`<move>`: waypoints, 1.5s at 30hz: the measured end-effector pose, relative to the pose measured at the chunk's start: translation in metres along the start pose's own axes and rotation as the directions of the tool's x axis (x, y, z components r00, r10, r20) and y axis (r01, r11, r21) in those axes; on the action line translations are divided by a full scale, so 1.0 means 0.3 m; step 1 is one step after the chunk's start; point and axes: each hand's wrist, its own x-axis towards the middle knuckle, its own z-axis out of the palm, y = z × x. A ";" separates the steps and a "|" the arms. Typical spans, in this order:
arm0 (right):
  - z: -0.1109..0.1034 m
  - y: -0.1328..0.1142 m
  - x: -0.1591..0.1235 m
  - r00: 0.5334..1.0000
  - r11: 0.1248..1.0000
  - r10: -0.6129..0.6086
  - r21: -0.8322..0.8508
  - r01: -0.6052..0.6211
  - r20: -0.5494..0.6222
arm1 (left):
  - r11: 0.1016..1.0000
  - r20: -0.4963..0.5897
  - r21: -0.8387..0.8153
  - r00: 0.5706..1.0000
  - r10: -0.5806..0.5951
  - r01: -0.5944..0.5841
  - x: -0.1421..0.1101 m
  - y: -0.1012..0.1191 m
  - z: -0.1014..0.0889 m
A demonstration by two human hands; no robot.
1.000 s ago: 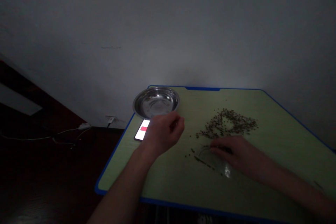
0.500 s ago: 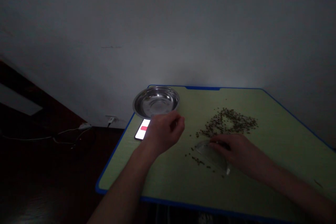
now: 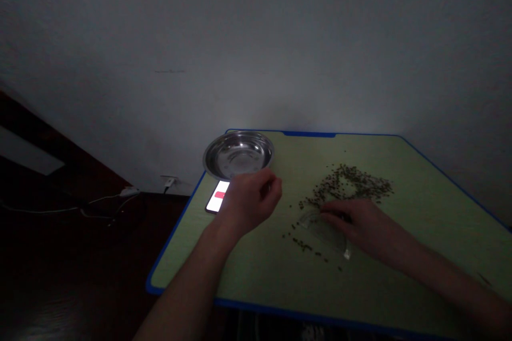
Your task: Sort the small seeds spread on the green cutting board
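My right hand (image 3: 354,218) is closed, thumb and fingers pinching a clear, half-round plastic piece (image 3: 322,232) shaped like a protractor. Its straight edge faces the near left and appears to be at the tabletop. Just beyond it lies a loose spread of small dark peppercorn-like grains (image 3: 356,184), with a bare gap in the middle. A short line of stray grains (image 3: 303,245) lies on the near side of the plastic. Over the left part of the table, my left hand (image 3: 252,197) is curled into a loose fist; whatever is inside, if anything, is hidden.
A shiny steel basin (image 3: 240,157) stands at the table's back left corner. Partly behind my left hand lies a lit phone (image 3: 216,198). The light green table (image 3: 256,272) has a blue edge and stands by a grey wall. Cables (image 3: 100,200) run along the floor at left.
My right hand has moved slightly away from me with the clear plastic piece, leaving the line of grains behind on its near side. My left hand has stayed in place.
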 end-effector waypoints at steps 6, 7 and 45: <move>-0.002 -0.015 0.010 0.998 0.997 -0.067 -0.024 0.067 0.004 | 1.000 0.004 0.002 1.000 0.005 -0.005 0.000 -0.001 0.000; -0.002 -0.016 0.008 0.997 0.997 -0.076 -0.018 0.076 0.007 | 1.000 0.003 0.001 1.000 0.005 -0.005 0.000 0.000 0.000; 0.004 -0.146 0.138 0.976 0.963 -0.216 -0.153 0.219 0.036 | 1.000 0.028 0.019 0.999 -0.021 0.020 0.000 -0.002 0.000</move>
